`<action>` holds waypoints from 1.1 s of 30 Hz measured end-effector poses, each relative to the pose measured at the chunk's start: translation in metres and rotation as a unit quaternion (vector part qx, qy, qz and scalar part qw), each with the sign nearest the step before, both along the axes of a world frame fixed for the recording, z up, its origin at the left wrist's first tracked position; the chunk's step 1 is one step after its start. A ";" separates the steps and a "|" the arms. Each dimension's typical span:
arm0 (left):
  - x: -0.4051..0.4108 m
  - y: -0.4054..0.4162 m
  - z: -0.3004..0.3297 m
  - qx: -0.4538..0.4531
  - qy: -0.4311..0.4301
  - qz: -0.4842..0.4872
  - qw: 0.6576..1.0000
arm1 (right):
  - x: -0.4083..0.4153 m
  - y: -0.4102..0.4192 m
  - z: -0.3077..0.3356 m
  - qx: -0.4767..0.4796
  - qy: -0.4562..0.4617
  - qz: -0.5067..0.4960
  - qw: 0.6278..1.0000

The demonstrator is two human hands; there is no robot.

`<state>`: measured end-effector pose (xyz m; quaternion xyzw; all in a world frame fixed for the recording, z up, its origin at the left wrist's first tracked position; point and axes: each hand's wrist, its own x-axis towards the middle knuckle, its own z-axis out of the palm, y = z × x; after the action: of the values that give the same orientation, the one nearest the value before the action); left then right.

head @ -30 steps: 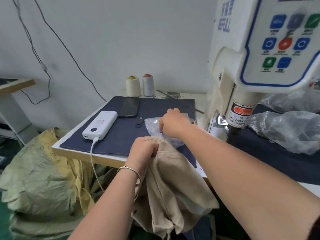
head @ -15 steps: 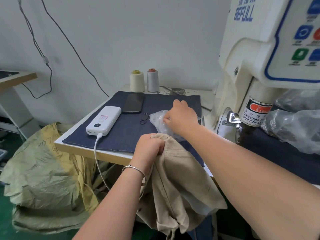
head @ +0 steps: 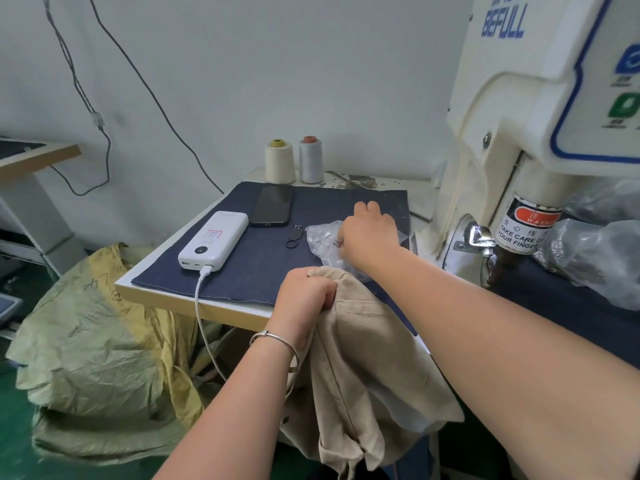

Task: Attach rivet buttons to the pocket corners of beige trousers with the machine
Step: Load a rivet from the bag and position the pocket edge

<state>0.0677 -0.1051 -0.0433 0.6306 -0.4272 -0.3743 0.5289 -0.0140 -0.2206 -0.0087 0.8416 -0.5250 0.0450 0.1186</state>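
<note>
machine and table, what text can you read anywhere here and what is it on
"BEFULL", blue letters on the machine head; the characters above it are cut off.
"WARN…" in a red band and "TAKE CARE O… YOUR FINGER…" on the round warning label; the characters between are too blurred.
Captions under the control panel buttons: too small.
Power bank print: too small.
Sack handwriting: unreadable.

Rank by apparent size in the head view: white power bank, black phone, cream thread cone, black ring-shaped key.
1. white power bank
2. black phone, close; it lies farther off
3. cream thread cone
4. black ring-shaped key
</note>
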 end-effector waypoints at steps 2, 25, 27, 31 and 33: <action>-0.001 0.002 0.002 -0.008 0.013 -0.005 1.000 | 0.000 0.000 0.000 0.005 -0.021 -0.002 1.000; -0.002 -0.001 0.002 0.009 -0.014 0.013 1.000 | 0.006 -0.004 -0.011 -0.005 -0.053 -0.023 0.998; -0.001 -0.002 0.003 0.010 -0.015 0.009 1.000 | 0.007 -0.005 -0.012 -0.004 -0.053 -0.021 0.998; -0.003 0.001 0.006 0.003 0.001 -0.002 1.000 | 0.008 -0.006 -0.011 0.006 -0.072 -0.020 0.997; -0.003 0.001 0.006 0.009 -0.004 0.004 1.000 | 0.009 -0.006 -0.010 0.009 -0.079 -0.015 0.997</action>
<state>0.0645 -0.1042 -0.0377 0.6384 -0.4232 -0.3731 0.5235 -0.0052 -0.2270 -0.0186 0.8283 -0.5459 0.1049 0.0701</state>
